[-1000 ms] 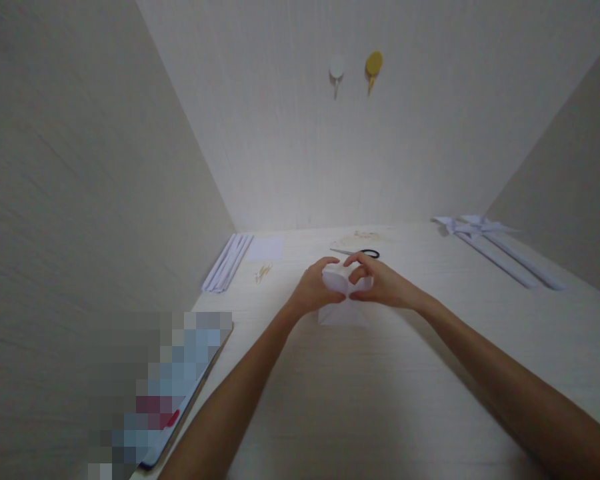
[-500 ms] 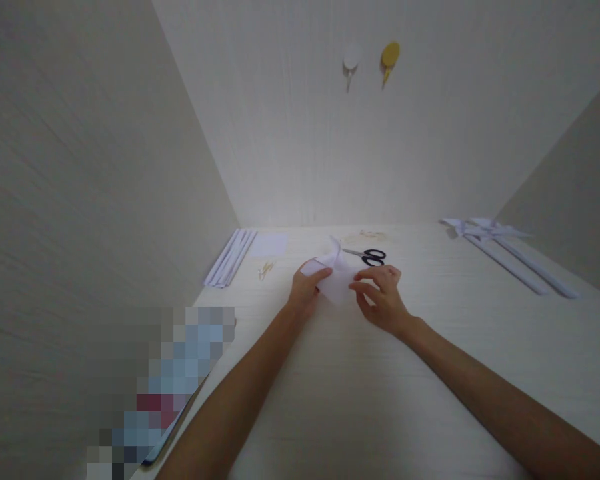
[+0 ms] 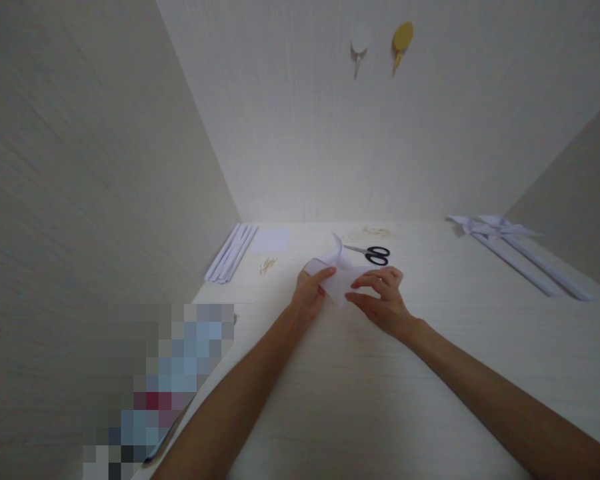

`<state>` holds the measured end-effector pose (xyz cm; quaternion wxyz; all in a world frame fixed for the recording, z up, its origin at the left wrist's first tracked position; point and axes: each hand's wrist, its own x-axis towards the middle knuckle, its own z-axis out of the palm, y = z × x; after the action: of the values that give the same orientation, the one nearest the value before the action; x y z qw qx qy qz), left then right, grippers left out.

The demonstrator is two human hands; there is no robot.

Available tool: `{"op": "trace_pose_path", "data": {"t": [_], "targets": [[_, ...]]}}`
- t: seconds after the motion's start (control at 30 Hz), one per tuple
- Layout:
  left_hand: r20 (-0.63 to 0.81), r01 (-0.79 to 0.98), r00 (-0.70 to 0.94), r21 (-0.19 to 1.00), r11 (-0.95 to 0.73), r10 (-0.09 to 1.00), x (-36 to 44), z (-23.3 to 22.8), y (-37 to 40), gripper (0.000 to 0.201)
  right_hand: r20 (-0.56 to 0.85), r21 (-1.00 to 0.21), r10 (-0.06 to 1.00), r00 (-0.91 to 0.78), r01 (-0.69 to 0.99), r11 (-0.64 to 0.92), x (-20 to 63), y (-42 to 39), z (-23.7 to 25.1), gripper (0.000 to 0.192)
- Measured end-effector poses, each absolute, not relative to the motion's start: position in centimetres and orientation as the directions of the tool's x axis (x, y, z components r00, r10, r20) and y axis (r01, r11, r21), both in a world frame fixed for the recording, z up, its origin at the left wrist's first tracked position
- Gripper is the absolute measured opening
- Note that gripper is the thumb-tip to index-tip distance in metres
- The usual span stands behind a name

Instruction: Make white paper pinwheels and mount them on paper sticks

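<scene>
Where pale desk (image 3: 360, 400) meets walls: scissors (image 3: 373, 253), paper strips (image 3: 230, 252).

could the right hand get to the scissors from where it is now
Probably yes. The scissors lie flat on the table just beyond the right hand, with bare surface between them. But that hand's fingers rest on the folded white paper, which the left hand also holds.

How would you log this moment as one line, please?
left hand: holds paper | right hand: on paper | scissors: behind, untouched
</scene>
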<state>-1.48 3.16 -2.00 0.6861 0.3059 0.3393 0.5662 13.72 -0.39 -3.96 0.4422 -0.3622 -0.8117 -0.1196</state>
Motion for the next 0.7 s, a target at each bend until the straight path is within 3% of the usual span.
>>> {"op": "trace_pose_path", "data": {"t": [0.13,0.37,0.7], "targets": [[-0.101,-0.560,0.088,0.818,0.133,0.991,-1.4,-2.2,3.2,0.025,0.807,-0.249,0.530,-0.260,0.664,0.705,13.1,-0.3,-3.6,0.009],[-0.096,-0.533,-0.013,0.843,0.075,0.995,-0.7,-2.3,2.8,0.046,0.707,-0.532,0.707,-0.017,0.645,0.548,12.5,0.2,-3.6,0.009],[-0.056,-0.385,-0.019,0.922,0.044,0.998,-0.5,-2.8,2.8,0.050,0.677,-0.625,0.728,0.106,0.606,0.493,12.6,0.8,-3.9,0.008]]}}
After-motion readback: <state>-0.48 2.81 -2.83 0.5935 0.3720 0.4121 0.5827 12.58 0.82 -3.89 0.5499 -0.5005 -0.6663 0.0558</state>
